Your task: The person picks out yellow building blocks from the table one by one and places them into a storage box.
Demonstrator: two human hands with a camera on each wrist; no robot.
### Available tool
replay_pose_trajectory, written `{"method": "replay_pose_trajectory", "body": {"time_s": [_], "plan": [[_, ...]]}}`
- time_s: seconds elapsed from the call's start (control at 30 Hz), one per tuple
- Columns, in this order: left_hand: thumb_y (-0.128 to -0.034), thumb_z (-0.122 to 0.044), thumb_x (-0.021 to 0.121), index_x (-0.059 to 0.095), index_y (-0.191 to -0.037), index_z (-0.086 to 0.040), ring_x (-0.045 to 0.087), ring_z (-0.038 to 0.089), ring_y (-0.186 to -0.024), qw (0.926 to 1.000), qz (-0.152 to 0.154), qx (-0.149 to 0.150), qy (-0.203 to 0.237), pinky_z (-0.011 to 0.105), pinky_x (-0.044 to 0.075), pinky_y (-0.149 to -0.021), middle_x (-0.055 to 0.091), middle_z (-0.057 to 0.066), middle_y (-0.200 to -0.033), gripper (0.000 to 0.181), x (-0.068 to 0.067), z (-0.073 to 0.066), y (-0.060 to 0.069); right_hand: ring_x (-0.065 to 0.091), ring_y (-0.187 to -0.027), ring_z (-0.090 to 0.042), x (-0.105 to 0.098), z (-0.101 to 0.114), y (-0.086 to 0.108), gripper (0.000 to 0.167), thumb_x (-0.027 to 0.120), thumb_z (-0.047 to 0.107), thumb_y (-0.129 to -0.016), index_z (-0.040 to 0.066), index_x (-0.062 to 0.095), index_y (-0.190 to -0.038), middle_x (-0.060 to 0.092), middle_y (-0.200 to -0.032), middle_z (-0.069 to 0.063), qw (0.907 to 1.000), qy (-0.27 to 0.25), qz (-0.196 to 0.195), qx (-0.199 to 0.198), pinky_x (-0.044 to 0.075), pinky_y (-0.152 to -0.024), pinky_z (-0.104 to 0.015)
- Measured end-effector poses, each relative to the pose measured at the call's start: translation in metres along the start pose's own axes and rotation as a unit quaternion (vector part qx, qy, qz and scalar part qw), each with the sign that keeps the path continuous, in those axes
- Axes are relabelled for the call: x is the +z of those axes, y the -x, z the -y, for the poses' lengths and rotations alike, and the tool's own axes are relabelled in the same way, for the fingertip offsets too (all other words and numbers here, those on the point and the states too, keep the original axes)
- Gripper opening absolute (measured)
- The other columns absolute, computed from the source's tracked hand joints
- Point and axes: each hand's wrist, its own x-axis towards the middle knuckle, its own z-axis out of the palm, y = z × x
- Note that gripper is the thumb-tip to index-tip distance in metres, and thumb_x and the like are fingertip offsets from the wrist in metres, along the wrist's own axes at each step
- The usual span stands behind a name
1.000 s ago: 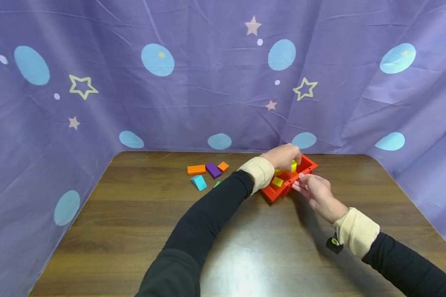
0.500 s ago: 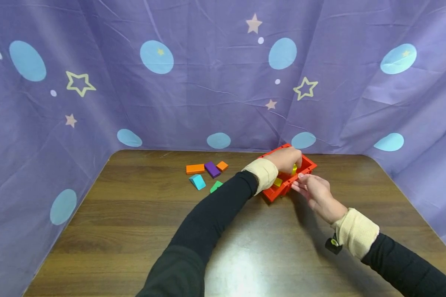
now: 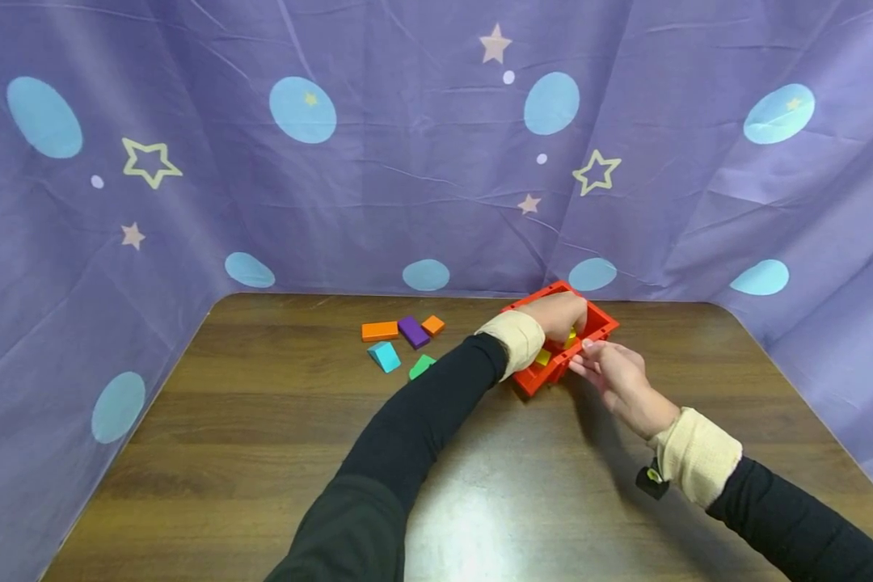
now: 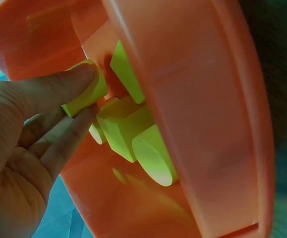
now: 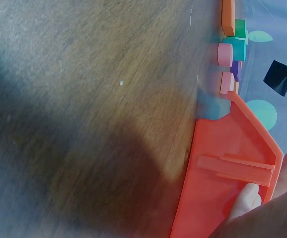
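Note:
A red plastic bin (image 3: 534, 378) stands at the back of the table, right of centre, with several yellow blocks (image 4: 123, 129) inside. My left hand (image 3: 562, 314) reaches down into it. In the left wrist view, its thumb and fingers pinch a rounded yellow block (image 4: 87, 95) above the others. A yellow cylinder (image 4: 155, 156) lies by the bin's near wall. My right hand (image 3: 622, 380) grips the bin's front rim. Seen from the right wrist, fingertips (image 5: 246, 198) press on the outer wall; the rest of that grip is hidden.
Left of the bin lie an orange block (image 3: 380, 331), a purple block (image 3: 413, 332), a small orange block (image 3: 432, 325), a light-blue block (image 3: 384, 356) and a partly covered green block (image 3: 421, 366). Pink blocks (image 5: 225, 54) show in the right wrist view. A purple curtain (image 3: 422, 162) hangs behind.
My left hand has sunk deeper into the bin and moved slightly right. Its forearm now uncovers more of the green block. The right hand stays at the rim.

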Motion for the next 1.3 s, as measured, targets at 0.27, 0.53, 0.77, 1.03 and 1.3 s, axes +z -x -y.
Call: {"method": "replay_pose_trajectory", "body": {"time_s": [0.27, 0.53, 0.77, 1.03, 1.3], "plan": [[-0.0798, 0.012, 0.069, 0.08, -0.085, -0.008, 0.043, 0.013, -0.075, 0.9993, 0.031, -0.017, -0.01, 0.021, 0.033, -0.06, 0.056, -0.002, -0.073, 0.024, -0.006, 0.001, -0.004, 0.067, -0.066, -0.011, 0.001, 0.001, 0.001, 0.029, 0.047, -0.006, -0.1, 0.005, 0.063, -0.079, 0.066, -0.071, -0.002, 1.0, -0.002, 0.006, 0.001, 0.06, -0.071, -0.025], [-0.0827, 0.006, 0.074, 0.081, -0.096, -0.015, 0.054, 0.01, -0.087, 0.9985, 0.037, -0.031, -0.028, 0.018, 0.047, -0.078, 0.072, -0.005, -0.096, 0.027, -0.006, 0.0, -0.006, 0.067, -0.067, -0.011, 0.001, -0.001, 0.001, 0.025, 0.046, -0.007, -0.1, 0.003, 0.062, -0.083, 0.066, -0.071, -0.003, 0.9999, -0.007, 0.01, 0.0, 0.06, -0.072, -0.025], [-0.0824, 0.01, 0.067, 0.077, -0.084, -0.014, 0.045, 0.013, -0.075, 0.998, 0.039, -0.029, -0.04, 0.021, 0.041, -0.066, 0.056, -0.004, -0.079, 0.026, -0.005, -0.002, -0.008, 0.067, -0.068, -0.012, 0.001, -0.001, 0.002, 0.03, 0.047, -0.007, -0.1, 0.005, 0.065, -0.079, 0.065, -0.072, -0.002, 0.9999, 0.0, 0.011, -0.008, 0.06, -0.074, -0.026], [-0.0856, 0.009, 0.063, 0.071, -0.077, -0.014, 0.039, 0.014, -0.067, 0.9982, 0.033, -0.034, -0.037, 0.023, 0.035, -0.059, 0.044, -0.002, -0.071, 0.026, -0.001, -0.004, -0.009, 0.067, -0.068, -0.011, 0.002, -0.001, 0.001, 0.022, 0.046, -0.008, -0.099, 0.003, 0.06, -0.086, 0.065, -0.072, -0.002, 0.9999, 0.007, 0.003, -0.011, 0.06, -0.074, -0.026], [-0.0848, 0.01, 0.062, 0.072, -0.075, -0.014, 0.039, 0.013, -0.066, 0.9988, 0.021, -0.028, -0.033, 0.023, 0.035, -0.06, 0.043, -0.004, -0.067, 0.028, 0.003, -0.003, -0.009, 0.067, -0.067, -0.012, 0.0, -0.001, 0.001, 0.029, 0.046, -0.008, -0.099, 0.005, 0.063, -0.079, 0.065, -0.07, -0.003, 1.0, -0.006, 0.005, -0.004, 0.06, -0.072, -0.026]]}}
